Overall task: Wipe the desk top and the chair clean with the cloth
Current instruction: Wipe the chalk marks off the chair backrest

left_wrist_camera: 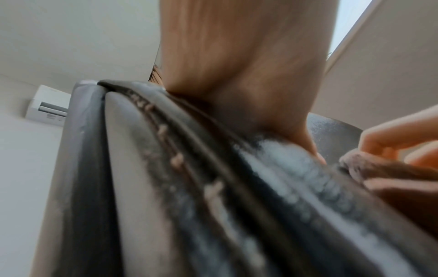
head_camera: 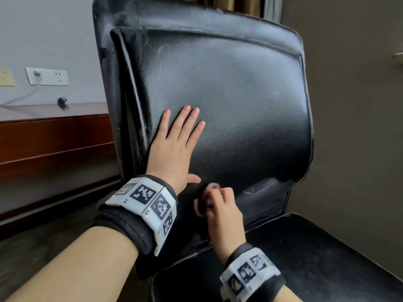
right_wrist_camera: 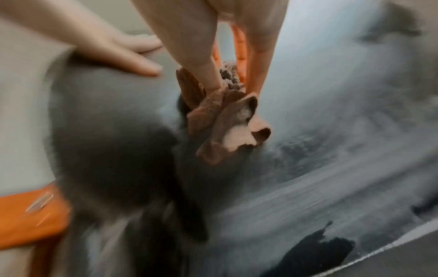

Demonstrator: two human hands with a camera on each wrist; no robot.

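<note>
A black leather chair fills the head view, its dusty backrest [head_camera: 229, 88] upright and its seat [head_camera: 305, 258] at lower right. My left hand [head_camera: 174, 144] lies flat on the backrest's lower left, fingers straight and spread. Below it my right hand [head_camera: 220, 212] grips a bunched brown cloth [head_camera: 205, 199] against the bottom of the backrest. The right wrist view shows the cloth [right_wrist_camera: 222, 120] crumpled between my fingers [right_wrist_camera: 208, 75], blurred by motion. The left wrist view shows the chair's stitched edge [left_wrist_camera: 180, 161] close up and the cloth [left_wrist_camera: 369, 168] at right.
A brown wooden desk [head_camera: 54, 136] stands left of the chair against a pale wall with a socket plate [head_camera: 46, 76], a white cable and a loose black plug [head_camera: 62, 101]. A dark wall lies right of the chair. An air conditioner [left_wrist_camera: 47, 105] hangs high.
</note>
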